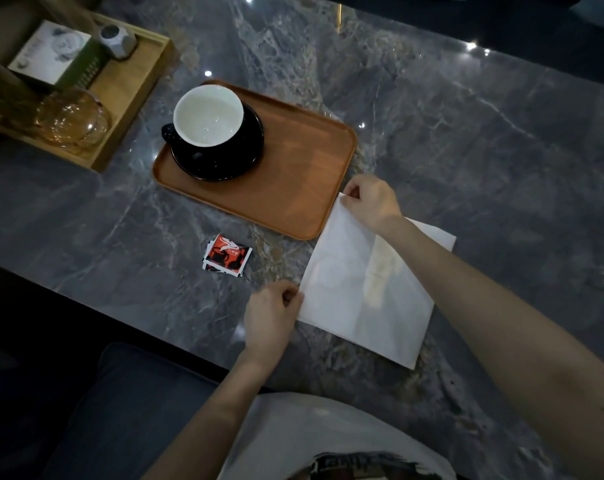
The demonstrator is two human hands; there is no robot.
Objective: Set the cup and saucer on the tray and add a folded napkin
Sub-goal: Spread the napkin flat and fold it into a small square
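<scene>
A black cup with a white inside [208,114] stands on a black saucer [224,161] at the left end of an orange-brown tray [304,174]. Just right of the tray's near corner a white napkin [359,289] lies spread on the marble table. My left hand [271,317] pinches the napkin's near left corner. My right hand [371,200] pinches its far left corner beside the tray's edge. My right forearm crosses over the napkin and hides part of it.
Red and black sachets [226,254] lie on the table in front of the tray. A light wooden tray [134,109] at the far left holds a box, a grey faceted holder and an amber glass vessel [72,117]. The table's near edge runs past my left wrist.
</scene>
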